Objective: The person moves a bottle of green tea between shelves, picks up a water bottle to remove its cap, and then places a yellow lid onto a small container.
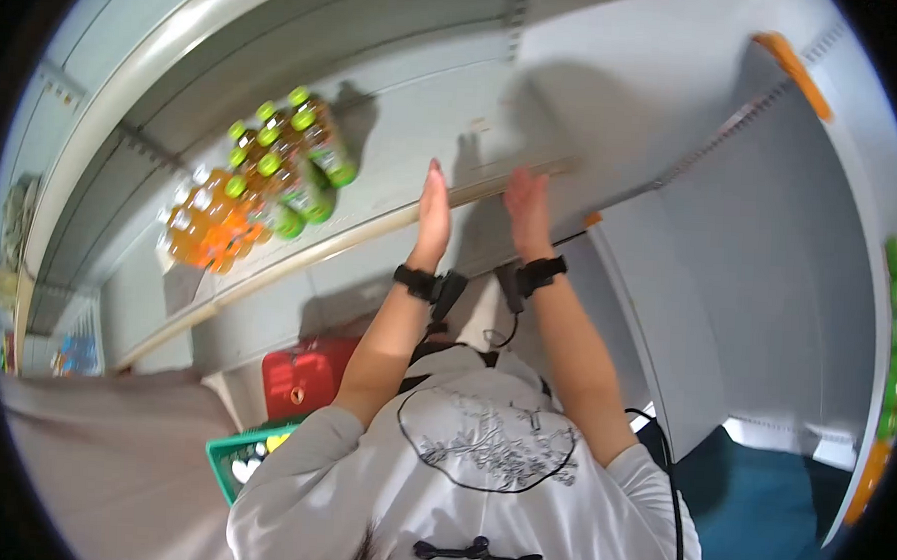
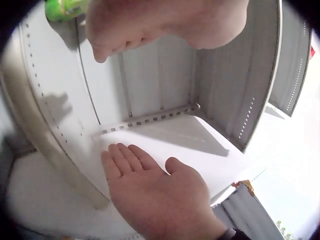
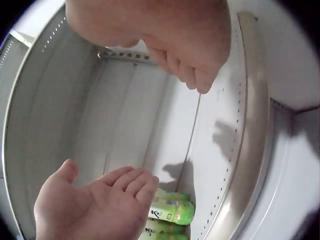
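Both hands are held out over the shelf's front rail [image 1: 319,259], fingers straight, palms facing each other with a gap between. Neither the left hand [image 1: 433,219] nor the right hand [image 1: 528,208] holds anything. In the right wrist view the left hand [image 3: 100,207] appears palm-out, with a green-labelled bottle [image 3: 172,210] behind its fingertips. The right hand [image 2: 160,200] shows its palm in the left wrist view. Several green-capped drink bottles [image 1: 324,149] stand on the shelf left of the hands, beside several orange drink bottles [image 1: 211,225] with white caps.
A side panel [image 2: 240,75] closes one end of the shelf. Below the rail sit a red case [image 1: 304,379] and a green basket [image 1: 222,460] with items inside. Another shelf unit's grey panel [image 1: 769,284] stands at the right. Cables hang from the wrist cameras.
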{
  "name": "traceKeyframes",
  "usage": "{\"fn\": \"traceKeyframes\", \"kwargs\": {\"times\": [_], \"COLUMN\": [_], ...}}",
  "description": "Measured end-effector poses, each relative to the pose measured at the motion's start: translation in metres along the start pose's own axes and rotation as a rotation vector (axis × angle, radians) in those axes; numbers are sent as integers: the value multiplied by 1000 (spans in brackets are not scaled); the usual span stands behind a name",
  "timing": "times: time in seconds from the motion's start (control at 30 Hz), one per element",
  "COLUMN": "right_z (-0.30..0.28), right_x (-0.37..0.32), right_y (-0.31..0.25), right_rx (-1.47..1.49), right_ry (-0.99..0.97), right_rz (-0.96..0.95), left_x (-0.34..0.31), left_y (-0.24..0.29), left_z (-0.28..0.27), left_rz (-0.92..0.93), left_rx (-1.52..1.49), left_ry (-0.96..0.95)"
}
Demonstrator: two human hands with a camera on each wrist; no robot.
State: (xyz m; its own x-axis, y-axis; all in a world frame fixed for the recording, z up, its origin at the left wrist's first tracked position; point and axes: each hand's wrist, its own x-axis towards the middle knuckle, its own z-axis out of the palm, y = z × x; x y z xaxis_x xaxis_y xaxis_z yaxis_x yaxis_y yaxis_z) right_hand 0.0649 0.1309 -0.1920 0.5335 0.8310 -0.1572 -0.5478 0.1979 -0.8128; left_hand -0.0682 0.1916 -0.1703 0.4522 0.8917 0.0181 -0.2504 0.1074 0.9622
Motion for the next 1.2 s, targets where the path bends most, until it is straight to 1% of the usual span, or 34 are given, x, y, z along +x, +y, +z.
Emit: {"fn": "traceKeyframes", "kwargs": {"times": [0.07,0.13,0.23,0.3,0.33,0.4,0.43,0.5,0.53,0.6,0.63,0.67,0.73,0.77,0.87,0.93,0.97,1.03,1.07,1.13,1.17,1.2], "right_z": [-19,-34,-58,-77,-86,-105,-114,-127,-133,-147,-152,-159,-172,-179,-194,-200,-202,-206,-208,-204,-198,-193], "right_x": [-11,-23,-50,-65,-73,-88,-96,-113,-122,-142,-151,-163,-185,-195,-226,-243,-252,-269,-278,-298,-310,-323], "right_y": [-21,-40,-70,-83,-88,-103,-112,-125,-132,-148,-157,-165,-175,-179,-196,-208,-215,-231,-241,-268,-287,-306], "right_rx": [5,53,61,78,67,97,80,101,93,117,110,113,109,107,97,98,141,188,169,153,121,86], "right_ry": [6,60,103,115,128,153,153,198,195,208,210,230,273,265,287,305,318,330,350,375,445,517], "right_rz": [-36,-85,-180,-224,-263,-254,-293,-267,-290,-314,-331,-343,-358,-379,-418,-439,-474,-522,-568,-628,-631,-631], "left_x": [-9,-14,-32,-47,-50,-52,-58,-72,-75,-74,-104,-113,-133,-143,-166,-177,-182,-190,-193,-195,-197,-200], "left_y": [-3,-10,-6,0,-5,-17,-16,-13,-23,-46,-4,0,-3,-5,-7,-5,-1,9,17,36,49,65], "left_z": [28,50,92,120,129,149,164,182,188,201,228,239,256,263,286,300,307,321,330,349,360,373], "left_rz": [23,31,51,-13,0,23,47,-4,12,-73,-88,-89,-186,-202,-225,-237,-235,-238,-233,-191,-191,-172], "left_rx": [-22,-28,-55,-45,-62,33,10,-10,-20,-963,-126,-136,-201,-211,-242,-204,-202,-185,-184,-165,-165,-148], "left_ry": [-56,-131,-255,-267,-304,-383,-409,-449,-463,-889,-524,-538,-579,-593,-670,-731,-741,-841,-853,-997,-1010,-1080]}}
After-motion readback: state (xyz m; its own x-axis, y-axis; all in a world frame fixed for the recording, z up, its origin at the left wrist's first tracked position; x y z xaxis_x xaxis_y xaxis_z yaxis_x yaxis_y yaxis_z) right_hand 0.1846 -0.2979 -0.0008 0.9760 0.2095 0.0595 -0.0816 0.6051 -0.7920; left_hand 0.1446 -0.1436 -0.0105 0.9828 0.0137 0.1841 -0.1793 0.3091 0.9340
